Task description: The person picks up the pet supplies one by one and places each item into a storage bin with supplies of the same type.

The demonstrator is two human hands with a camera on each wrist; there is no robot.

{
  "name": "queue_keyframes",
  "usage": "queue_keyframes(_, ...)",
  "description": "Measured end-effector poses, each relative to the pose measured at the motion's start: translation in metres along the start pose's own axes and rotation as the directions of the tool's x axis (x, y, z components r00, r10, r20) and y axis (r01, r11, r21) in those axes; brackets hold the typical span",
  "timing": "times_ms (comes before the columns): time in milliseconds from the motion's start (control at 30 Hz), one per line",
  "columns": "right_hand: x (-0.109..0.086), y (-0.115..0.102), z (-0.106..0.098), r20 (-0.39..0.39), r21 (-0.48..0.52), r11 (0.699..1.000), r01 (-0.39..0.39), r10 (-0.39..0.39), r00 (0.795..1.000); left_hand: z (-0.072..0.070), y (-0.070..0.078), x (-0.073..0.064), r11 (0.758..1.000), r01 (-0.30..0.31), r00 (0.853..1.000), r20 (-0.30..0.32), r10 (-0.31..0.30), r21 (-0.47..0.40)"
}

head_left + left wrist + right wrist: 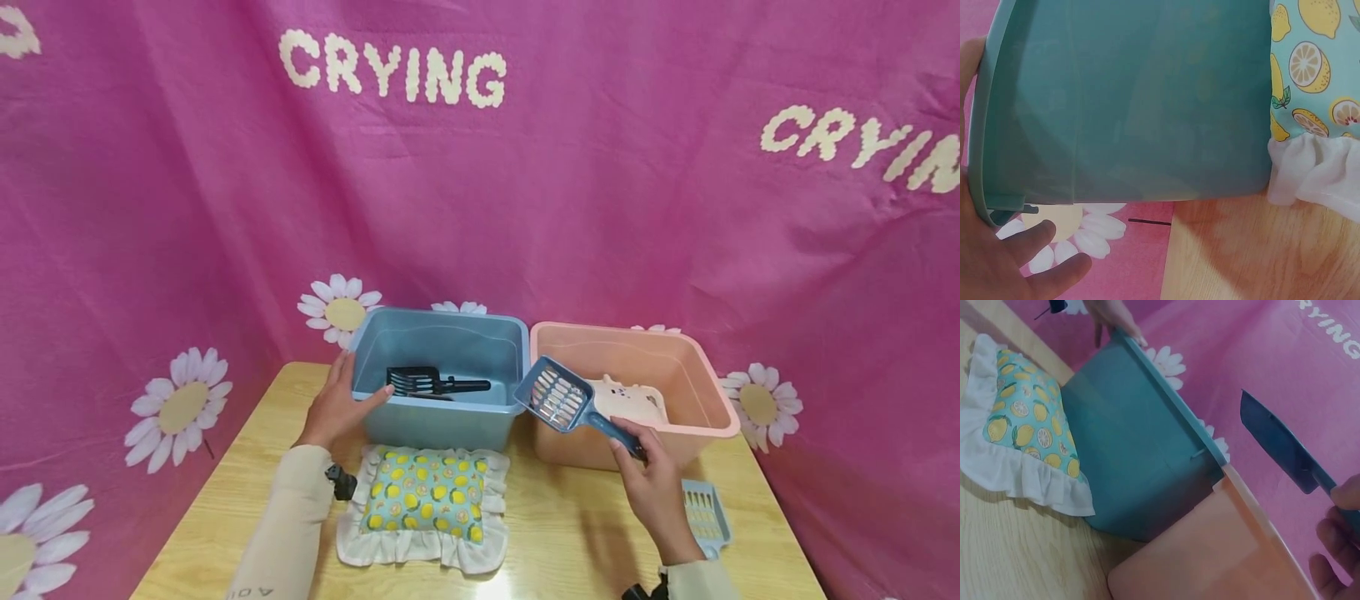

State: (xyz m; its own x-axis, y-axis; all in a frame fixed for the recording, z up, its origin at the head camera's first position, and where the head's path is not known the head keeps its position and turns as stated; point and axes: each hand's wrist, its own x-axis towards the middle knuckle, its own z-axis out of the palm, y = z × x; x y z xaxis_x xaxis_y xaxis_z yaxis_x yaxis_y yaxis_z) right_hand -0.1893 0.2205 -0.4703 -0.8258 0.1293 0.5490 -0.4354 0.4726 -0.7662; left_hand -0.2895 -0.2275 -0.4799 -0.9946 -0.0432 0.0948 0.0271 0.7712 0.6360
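My right hand grips the handle of a dark blue slotted litter scoop. The scoop is held up over the front of the pink bin, its head reaching toward the blue bin's right corner. In the right wrist view the scoop appears from the side, above the bins' rims. My left hand rests at the front left corner of the blue bin, thumb along the front rim and fingers spread along the left side. A black slotted scoop lies inside the blue bin.
The bins stand side by side, rims touching. A pale cat-faced item lies in the pink bin. A lemon-print cushion with white ruffles sits before the blue bin. A light blue scoop lies by my right wrist. Pink fabric hangs behind.
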Motion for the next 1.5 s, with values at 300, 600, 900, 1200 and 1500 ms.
queue_keyframes(300,0.007,-0.038,0.005,0.02,0.002,1.0,-0.003,0.002,1.0,0.001,-0.004,-0.002,1.0,0.008,1.0,-0.009,-0.007,0.02)
queue_keyframes(600,0.009,-0.036,0.01,0.023,-0.004,0.999,-0.039,0.039,0.999,0.002,-0.005,0.002,1.0,-0.008,1.0,0.003,0.008,0.015)
queue_keyframes(900,0.018,-0.033,0.016,0.026,0.033,0.999,-0.032,0.032,0.999,0.002,-0.004,0.002,1.0,0.003,1.0,0.002,-0.003,0.012)
queue_keyframes(1200,0.024,-0.032,0.021,0.054,0.027,0.999,-0.039,0.037,0.998,0.004,-0.002,0.004,1.0,-0.002,1.0,0.0,0.002,0.014)
queue_keyframes(1500,0.03,-0.036,0.024,0.063,-0.017,0.999,-0.05,0.051,0.997,0.002,-0.001,0.0,1.0,0.021,1.0,0.003,-0.021,-0.003)
